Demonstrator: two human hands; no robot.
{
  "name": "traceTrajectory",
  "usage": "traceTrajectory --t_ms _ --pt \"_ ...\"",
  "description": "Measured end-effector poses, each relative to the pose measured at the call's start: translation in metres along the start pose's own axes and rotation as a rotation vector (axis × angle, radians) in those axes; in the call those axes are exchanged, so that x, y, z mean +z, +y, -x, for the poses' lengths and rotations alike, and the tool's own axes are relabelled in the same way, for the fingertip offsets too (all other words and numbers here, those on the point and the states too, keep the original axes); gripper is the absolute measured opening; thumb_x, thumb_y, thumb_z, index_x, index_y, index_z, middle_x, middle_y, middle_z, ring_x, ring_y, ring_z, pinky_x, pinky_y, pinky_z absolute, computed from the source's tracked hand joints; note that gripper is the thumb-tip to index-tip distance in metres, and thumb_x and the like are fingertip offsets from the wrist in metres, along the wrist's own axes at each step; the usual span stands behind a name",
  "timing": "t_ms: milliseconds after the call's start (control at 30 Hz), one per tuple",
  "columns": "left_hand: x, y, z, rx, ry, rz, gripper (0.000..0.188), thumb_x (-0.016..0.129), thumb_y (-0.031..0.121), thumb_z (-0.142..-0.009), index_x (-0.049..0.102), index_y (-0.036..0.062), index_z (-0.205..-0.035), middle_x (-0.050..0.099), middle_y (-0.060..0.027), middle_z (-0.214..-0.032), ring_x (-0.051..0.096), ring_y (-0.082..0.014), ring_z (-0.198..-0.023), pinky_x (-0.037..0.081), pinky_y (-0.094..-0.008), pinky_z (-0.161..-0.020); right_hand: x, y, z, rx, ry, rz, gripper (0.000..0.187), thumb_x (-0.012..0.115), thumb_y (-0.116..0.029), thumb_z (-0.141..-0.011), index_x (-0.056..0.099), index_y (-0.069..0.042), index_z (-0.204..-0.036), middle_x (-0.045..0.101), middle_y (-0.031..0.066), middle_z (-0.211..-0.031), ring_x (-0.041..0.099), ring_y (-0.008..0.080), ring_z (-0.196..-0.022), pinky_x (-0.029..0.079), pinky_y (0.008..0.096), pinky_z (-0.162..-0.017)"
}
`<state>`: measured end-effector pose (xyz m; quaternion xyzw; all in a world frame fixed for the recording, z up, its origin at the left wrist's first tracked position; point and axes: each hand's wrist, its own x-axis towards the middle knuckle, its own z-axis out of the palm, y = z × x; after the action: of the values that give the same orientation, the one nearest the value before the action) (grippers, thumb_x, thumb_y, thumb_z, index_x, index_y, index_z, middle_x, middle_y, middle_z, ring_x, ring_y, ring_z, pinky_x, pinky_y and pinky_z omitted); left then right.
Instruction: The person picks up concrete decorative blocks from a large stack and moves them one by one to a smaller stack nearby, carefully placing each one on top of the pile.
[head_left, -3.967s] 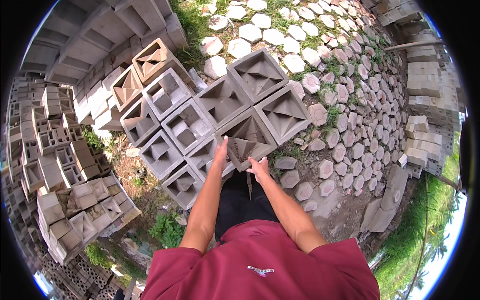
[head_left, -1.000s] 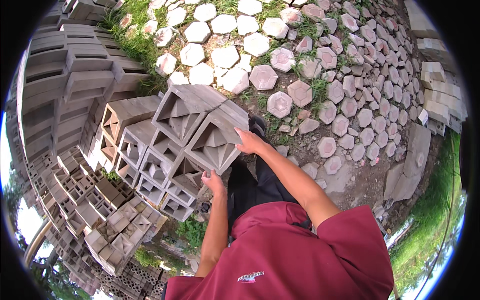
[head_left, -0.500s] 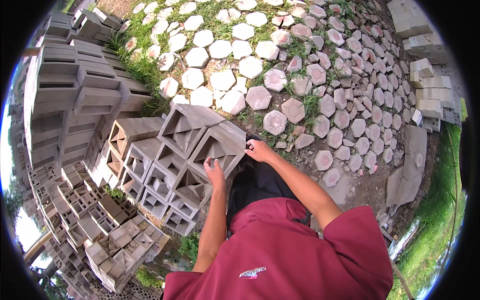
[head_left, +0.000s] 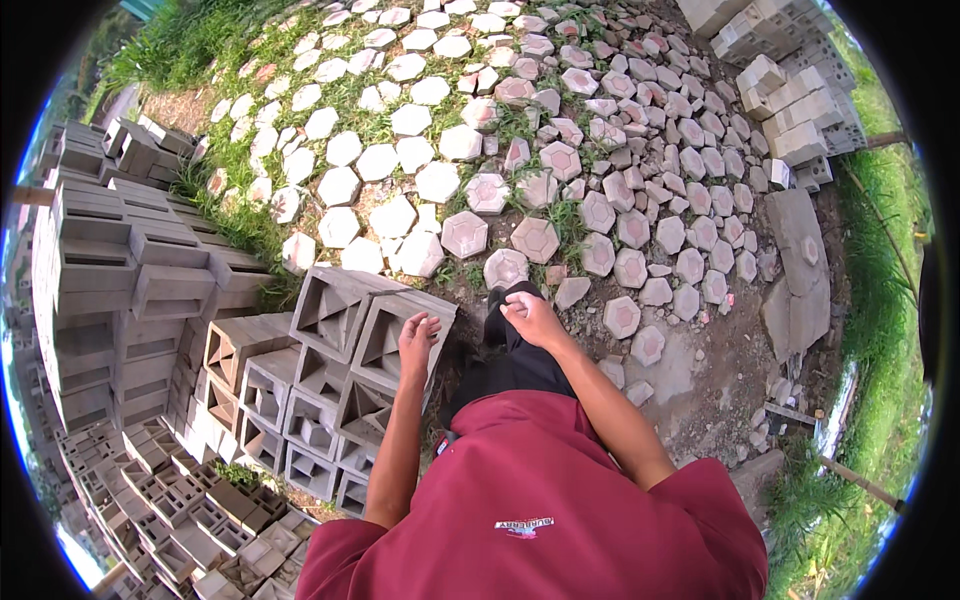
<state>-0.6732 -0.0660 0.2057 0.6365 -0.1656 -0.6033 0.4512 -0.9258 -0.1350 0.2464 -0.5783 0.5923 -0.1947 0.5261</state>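
Note:
My left hand [head_left: 418,342] hovers in front of the open face of a grey concrete vent block [head_left: 388,300] at the top of a stack, its fingers loosely bent and apart, with nothing in it. Next to that block sits another vent block [head_left: 320,270] with triangular fins inside. My right hand [head_left: 532,320] hangs over my black trouser leg [head_left: 512,372], right of the stack. Its fingers are half curled and partly hidden from above; I see nothing in them. A gap separates the right hand from the blocks.
Hexagonal pavers [head_left: 465,235] cover the ground ahead, with grass and broken pieces between them. Tall block stacks [head_left: 110,270] stand at left, and more vent blocks [head_left: 190,510] lie lower left. Pale blocks [head_left: 790,105] are piled at far right, near a concrete slab [head_left: 797,270].
The view has turned, and the vent block stack now lies farther left and lower. My right hand has come away from the block's right corner. One leg now shows farther forward.

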Motion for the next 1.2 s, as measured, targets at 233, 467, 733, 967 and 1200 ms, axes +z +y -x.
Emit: traceTrajectory --t_ms 233,467,733,967,1200 --pt "0.073 0.035 -0.039 -0.108 -0.142 -0.117 0.029 0.049 0.025 -0.096 0.054 0.0052 -0.116 0.065 -0.0080 -0.105 0.062 -0.0157 -0.095 0.049 -0.0301 -0.076 -0.047 0.012 -0.043 0.055 0.092 -0.098 0.038 0.064 -0.028 -0.084 0.061 0.004 -0.105 0.069 0.0167 -0.091 0.069 0.0235 -0.084 0.053 0.0330 -0.076" --pt "0.173 0.129 -0.134 -0.055 -0.281 -0.261 0.029 0.052 0.029 -0.095 0.057 0.0066 -0.112 0.065 -0.0047 -0.103 0.060 -0.0138 -0.093 0.047 -0.0309 -0.077 -0.141 -0.033 -0.145 -0.024 0.049 -0.038 0.042 0.064 -0.027 -0.084 0.058 0.006 -0.109 0.068 0.0179 -0.095 0.068 0.0244 -0.087 0.053 0.0327 -0.076" --pt "0.268 0.258 -0.189 0.196 -0.238 -0.104 0.031 0.050 0.027 -0.096 0.053 0.0046 -0.117 0.063 -0.0060 -0.103 0.059 -0.0139 -0.093 0.047 -0.0305 -0.077 -0.251 -0.096 -0.226 -0.071 0.080 0.027 0.043 0.064 -0.029 -0.085 0.059 0.003 -0.112 0.067 0.0160 -0.096 0.066 0.0222 -0.086 0.052 0.0319 -0.075" --pt "0.290 0.258 -0.248 0.052 -0.162 -0.046 0.029 0.051 0.025 -0.095 0.052 0.0054 -0.116 0.065 -0.0058 -0.098 0.061 -0.0131 -0.084 0.048 -0.0292 -0.071 -0.249 -0.098 -0.310 -0.035 0.133 -0.015 0.040 0.065 -0.030 -0.084 0.062 0.000 -0.109 0.069 0.0132 -0.091 0.067 0.0202 -0.083 0.052 0.0312 -0.075" --pt "0.301 0.362 -0.398 0.057 -0.231 -0.208 0.027 0.054 0.029 -0.092 0.057 0.0059 -0.106 0.066 -0.0052 -0.096 0.063 -0.0149 -0.087 0.048 -0.0300 -0.072 -0.273 -0.137 -0.455 -0.102 0.161 -0.001 0.034 0.064 -0.025 -0.086 0.061 0.003 -0.106 0.068 0.0074 -0.089 0.063 0.0115 -0.078 0.050 0.0258 -0.071"
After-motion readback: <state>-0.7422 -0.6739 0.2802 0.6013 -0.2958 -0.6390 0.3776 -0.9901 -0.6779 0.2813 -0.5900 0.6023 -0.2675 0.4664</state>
